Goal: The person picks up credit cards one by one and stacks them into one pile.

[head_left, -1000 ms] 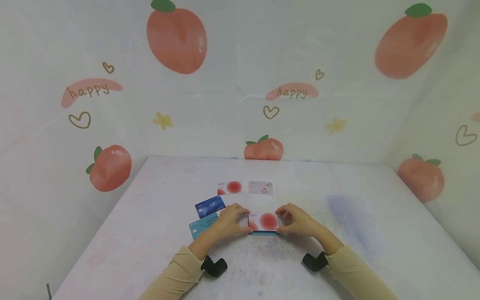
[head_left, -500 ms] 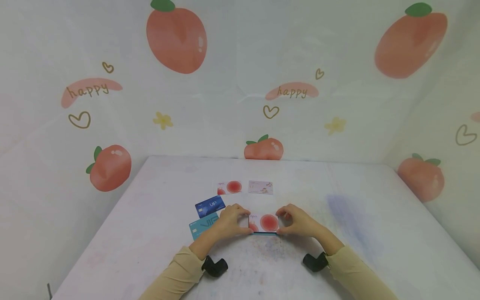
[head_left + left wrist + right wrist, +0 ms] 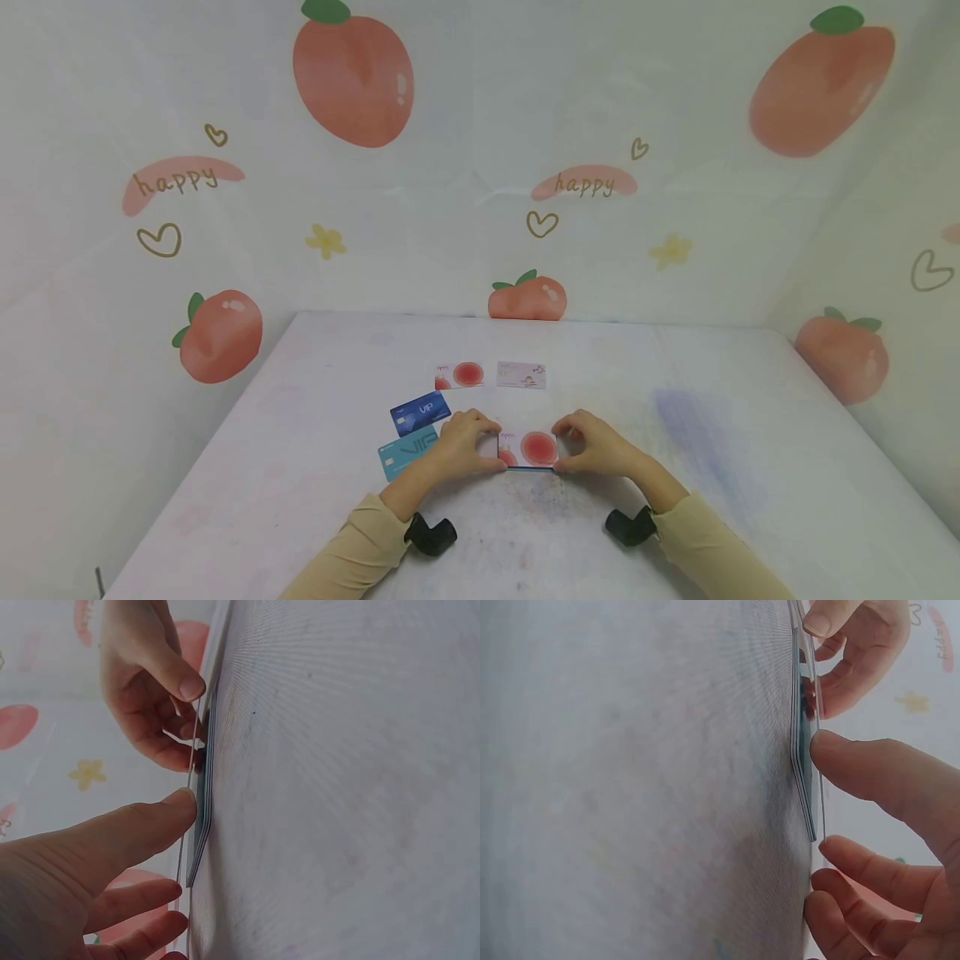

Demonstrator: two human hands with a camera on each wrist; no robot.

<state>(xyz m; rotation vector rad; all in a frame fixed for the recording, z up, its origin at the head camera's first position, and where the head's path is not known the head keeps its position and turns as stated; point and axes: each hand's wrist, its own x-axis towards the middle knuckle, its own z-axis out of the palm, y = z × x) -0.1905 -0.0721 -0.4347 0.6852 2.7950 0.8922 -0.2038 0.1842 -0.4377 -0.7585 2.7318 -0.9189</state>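
In the head view, a white card with red circles [image 3: 528, 448] is held level between both hands. My left hand [image 3: 459, 447] pinches its left end, thumb at the near edge and a finger at the far edge. The right hand [image 3: 597, 447] grips the right end the same way. Both wrist views show the card edge-on, just above a small stack of cards [image 3: 205, 814] lying on the table. A thin gap separates card and stack. From above, only a narrow blue strip of the stack shows along the card's near edge.
Beyond the hands lie another red-circle card [image 3: 459, 375] and a pale pink card [image 3: 521, 375]. A dark blue VIP card [image 3: 420, 412] and a teal VIP card [image 3: 405, 452], partly behind the left hand, lie to the left. A fruit-print backdrop [image 3: 480, 167] surrounds the white table [image 3: 750, 467].
The held card has shifted slightly toward the person with both hands. The blue strip below it has narrowed. The other cards have stayed in place.
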